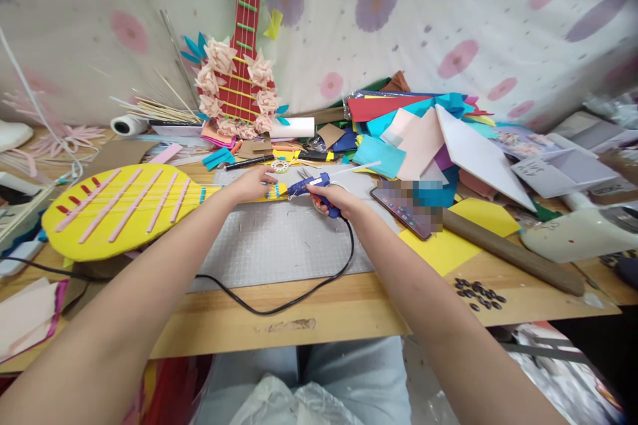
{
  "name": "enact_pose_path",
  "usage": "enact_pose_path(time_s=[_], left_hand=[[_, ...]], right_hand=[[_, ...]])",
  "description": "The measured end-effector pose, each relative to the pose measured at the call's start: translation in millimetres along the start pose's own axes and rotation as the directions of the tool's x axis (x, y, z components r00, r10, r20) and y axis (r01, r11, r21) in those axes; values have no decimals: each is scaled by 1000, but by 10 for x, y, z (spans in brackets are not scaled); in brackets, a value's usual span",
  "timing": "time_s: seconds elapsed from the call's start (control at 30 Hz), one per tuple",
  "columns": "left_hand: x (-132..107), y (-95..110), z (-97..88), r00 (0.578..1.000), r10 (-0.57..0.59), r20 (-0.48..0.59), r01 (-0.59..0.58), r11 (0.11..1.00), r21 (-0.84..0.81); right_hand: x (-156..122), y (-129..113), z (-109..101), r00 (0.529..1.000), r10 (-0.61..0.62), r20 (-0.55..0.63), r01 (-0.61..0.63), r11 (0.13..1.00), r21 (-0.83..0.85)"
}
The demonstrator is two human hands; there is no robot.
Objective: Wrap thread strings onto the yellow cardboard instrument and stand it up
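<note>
My right hand (pixel 333 200) is wrapped round a blue hot glue gun (pixel 315 182), with a clear glue stick poking out of its back. The gun's nozzle points left and meets the end of the neck of a yellow paper guitar (pixel 124 209). My left hand (pixel 253 184) is closed over that neck, fingers bent near its blue-marked end; the thumb is hidden. Pale pink strips, thin strings and small red pieces cover the guitar's rounded body, which lies flat at the left. Beneath the hands lies a grey cutting mat (pixel 279 246).
The gun's black cord (pixel 279 311) loops across the mat and table. A red guitar with paper flowers (pixel 238 86) leans on the back wall. At right are a phone (pixel 403 211), coloured paper (pixel 423 139), a wooden stick (pixel 513 252) and several dark beads (pixel 479 295).
</note>
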State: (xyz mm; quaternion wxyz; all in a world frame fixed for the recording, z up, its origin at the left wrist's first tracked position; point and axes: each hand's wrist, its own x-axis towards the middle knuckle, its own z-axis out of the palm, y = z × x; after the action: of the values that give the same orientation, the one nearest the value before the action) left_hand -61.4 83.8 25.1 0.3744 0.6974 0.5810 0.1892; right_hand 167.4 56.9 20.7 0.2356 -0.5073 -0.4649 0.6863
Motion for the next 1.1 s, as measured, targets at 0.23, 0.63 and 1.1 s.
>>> enact_pose_path(time_s=[0.23,0.63,1.1], left_hand=[[17,-33,30,1000,-10,-18,10,1000,-20],[-13,-17,99,995,2,-95,0,1000,22],[-144,25,98,986,97,-136,-68,977,202]], right_hand=[[-29,-9,-6,1000,-4,10,4,1000,-21],[-103,42,-120,991,-131,37,133,990,-40],[-31,177,-217,836,-406,-370,400,911,-96]])
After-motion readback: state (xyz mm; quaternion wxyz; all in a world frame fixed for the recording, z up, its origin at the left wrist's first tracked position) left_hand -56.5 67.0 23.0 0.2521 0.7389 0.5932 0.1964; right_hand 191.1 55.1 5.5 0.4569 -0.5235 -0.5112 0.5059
